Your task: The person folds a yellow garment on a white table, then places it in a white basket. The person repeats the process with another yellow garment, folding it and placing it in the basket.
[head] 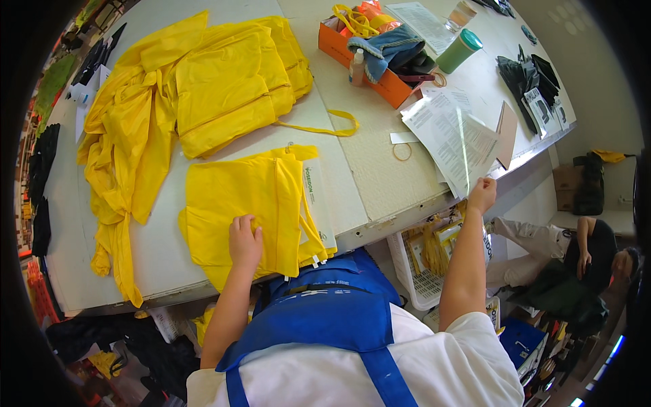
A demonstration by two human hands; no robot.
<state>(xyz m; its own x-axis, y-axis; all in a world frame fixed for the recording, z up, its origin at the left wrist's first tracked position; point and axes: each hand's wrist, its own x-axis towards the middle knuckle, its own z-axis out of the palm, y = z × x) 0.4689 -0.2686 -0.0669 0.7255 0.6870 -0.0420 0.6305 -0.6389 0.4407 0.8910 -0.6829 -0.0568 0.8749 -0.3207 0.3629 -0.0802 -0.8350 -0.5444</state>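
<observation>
My left hand (245, 242) rests on a folded yellow garment (234, 198) with a zip, thumb apart from the fingers and nothing gripped. A white printed card or sheet (316, 198) shows from beneath the garment's right side, partly covered. At the table's front edge, my right hand (482, 195) pinches the near corner of a glossy printed sheet (455, 140), which lies over other papers. Whether it is a plastic sleeve or several sheets, I cannot tell. Behind the folded garment lies a larger yellow pile (229, 86) with zips, long loose parts and a strap (325, 133).
An orange box (335, 47) holds a blue cloth (389, 51) and other items. Beside it stand a small bottle (357, 68) and a green tumbler (459, 51). Black packets (529, 91) lie at right. A white basket (424, 285) sits below the table; another person (585, 254) is beyond.
</observation>
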